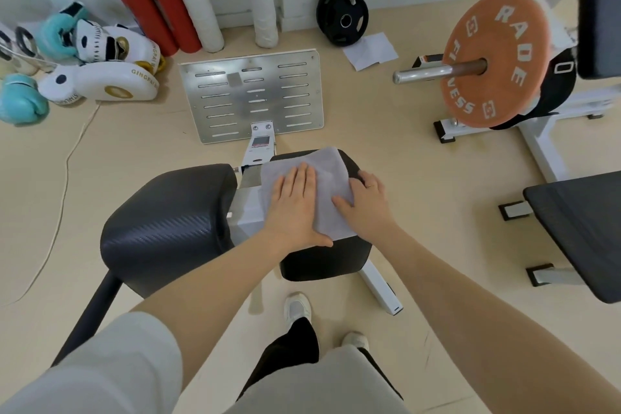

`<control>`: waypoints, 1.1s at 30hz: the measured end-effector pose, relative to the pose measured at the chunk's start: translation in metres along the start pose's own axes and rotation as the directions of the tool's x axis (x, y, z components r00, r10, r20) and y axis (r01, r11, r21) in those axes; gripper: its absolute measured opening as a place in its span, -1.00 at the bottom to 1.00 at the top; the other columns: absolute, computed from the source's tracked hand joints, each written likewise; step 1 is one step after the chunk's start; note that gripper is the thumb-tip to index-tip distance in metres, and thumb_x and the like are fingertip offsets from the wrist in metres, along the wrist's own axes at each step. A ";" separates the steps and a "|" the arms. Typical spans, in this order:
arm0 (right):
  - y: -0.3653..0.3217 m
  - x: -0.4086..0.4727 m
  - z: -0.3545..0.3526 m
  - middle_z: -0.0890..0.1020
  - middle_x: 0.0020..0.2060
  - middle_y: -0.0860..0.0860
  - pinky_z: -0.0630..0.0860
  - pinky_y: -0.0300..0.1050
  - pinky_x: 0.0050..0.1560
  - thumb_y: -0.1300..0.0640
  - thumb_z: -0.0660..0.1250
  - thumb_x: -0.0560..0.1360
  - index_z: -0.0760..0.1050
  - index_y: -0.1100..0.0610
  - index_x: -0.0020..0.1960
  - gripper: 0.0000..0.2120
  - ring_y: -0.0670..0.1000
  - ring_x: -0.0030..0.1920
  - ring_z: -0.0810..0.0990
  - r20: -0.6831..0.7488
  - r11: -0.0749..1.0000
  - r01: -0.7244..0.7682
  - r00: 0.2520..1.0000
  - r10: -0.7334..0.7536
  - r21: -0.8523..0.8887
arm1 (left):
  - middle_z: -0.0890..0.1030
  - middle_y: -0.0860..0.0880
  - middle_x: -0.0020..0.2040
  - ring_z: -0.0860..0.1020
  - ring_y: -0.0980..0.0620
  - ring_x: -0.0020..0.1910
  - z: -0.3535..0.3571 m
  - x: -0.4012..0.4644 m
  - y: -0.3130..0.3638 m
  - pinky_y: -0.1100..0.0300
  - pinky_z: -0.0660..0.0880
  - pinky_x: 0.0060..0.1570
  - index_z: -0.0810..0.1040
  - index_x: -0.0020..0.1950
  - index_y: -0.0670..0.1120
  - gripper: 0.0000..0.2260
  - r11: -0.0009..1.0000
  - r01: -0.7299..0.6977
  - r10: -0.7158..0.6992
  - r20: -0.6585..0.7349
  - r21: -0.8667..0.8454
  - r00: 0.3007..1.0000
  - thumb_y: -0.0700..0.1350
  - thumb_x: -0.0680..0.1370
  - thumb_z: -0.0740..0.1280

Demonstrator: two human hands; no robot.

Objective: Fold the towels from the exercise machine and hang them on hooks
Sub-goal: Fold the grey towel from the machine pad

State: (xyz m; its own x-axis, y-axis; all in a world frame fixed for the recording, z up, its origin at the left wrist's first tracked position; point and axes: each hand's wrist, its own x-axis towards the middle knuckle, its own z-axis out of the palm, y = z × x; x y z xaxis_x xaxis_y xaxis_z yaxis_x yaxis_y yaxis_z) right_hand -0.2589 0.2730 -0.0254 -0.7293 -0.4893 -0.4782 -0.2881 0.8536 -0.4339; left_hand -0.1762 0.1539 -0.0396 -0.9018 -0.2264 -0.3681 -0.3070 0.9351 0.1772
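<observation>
Your left hand [295, 202] lies flat, fingers straight, pressing one grey towel [314, 185]; your right hand [366, 205] pinches its edge. Two black pads [168, 212] beneath.

Towel [324, 175]: middle strip hidden under left hand [295, 203]. Right hand [368, 203] fingertips tucked behind towel's edge. Black pad [578, 212] right of towel cut by frame edge.
</observation>
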 end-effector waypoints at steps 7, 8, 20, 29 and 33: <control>-0.005 -0.034 -0.025 0.45 -0.23 -0.16 0.34 -0.28 -0.19 0.27 0.22 0.50 0.37 0.13 0.06 -0.84 -0.09 -0.20 0.42 0.041 0.881 0.324 0.932 -0.359 0.346 | 0.03 -0.06 0.52 0.15 0.02 0.46 -0.045 -0.026 -0.008 0.11 0.16 0.43 -0.32 0.50 -0.05 0.14 0.709 -0.009 -0.082 -0.096 -0.705 0.992 0.05 0.30 0.54; -0.004 -0.042 -0.028 0.44 -0.26 -0.15 0.33 -0.27 -0.22 0.29 0.20 0.50 0.36 0.14 0.01 -0.88 -0.12 -0.24 0.38 0.044 0.867 0.376 0.910 -0.412 0.326 | 0.16 -0.02 0.47 0.23 0.08 0.39 -0.054 -0.034 -0.010 0.15 0.21 0.38 -0.29 0.51 -0.01 0.13 0.679 -0.007 -0.090 -0.092 -0.734 0.992 0.01 0.30 0.54; -0.034 -0.120 -0.066 0.47 -0.21 -0.10 0.39 -0.10 -0.10 0.43 0.15 0.32 0.24 -0.05 -0.10 -0.61 0.00 -0.15 0.43 0.196 0.702 0.610 0.687 -0.699 0.367 | 0.55 0.16 -0.14 0.50 0.21 -0.12 -0.084 -0.168 0.041 0.37 0.41 -0.06 0.48 -0.10 0.11 -0.73 0.497 0.046 -0.187 -0.056 -0.867 0.981 0.04 0.32 0.51; -0.107 -0.171 -0.049 0.56 -0.06 0.13 0.48 0.03 0.05 0.07 0.33 0.45 0.52 0.19 0.04 -0.76 0.09 -0.02 0.53 0.334 0.643 0.728 0.560 -0.758 0.239 | 0.67 -0.02 -0.13 0.62 0.04 -0.09 -0.092 -0.278 -0.008 0.20 0.52 -0.08 0.58 -0.02 -0.01 -0.84 0.224 0.029 -0.568 -0.106 -0.974 0.816 0.04 0.53 0.30; -0.171 -0.187 -0.026 0.60 -0.12 0.12 0.52 -0.03 -0.02 0.06 0.38 0.46 0.56 0.17 -0.05 -0.82 0.05 -0.08 0.58 0.364 0.671 0.698 0.574 -0.733 0.250 | 0.66 -0.06 -0.11 0.61 -0.05 -0.05 -0.095 -0.328 -0.065 0.11 0.52 -0.06 0.57 -0.03 -0.05 -0.84 0.114 -0.058 -0.620 -0.117 -0.992 0.776 0.02 0.53 0.29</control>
State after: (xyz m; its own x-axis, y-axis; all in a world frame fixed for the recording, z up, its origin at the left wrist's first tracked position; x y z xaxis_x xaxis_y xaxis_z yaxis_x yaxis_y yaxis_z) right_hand -0.0891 0.2233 0.1576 0.0182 -0.9720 -0.2341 -0.5474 0.1862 -0.8159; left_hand 0.1109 0.1412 0.1561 -0.5447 -0.7874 -0.2885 -0.2839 -0.1506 0.9470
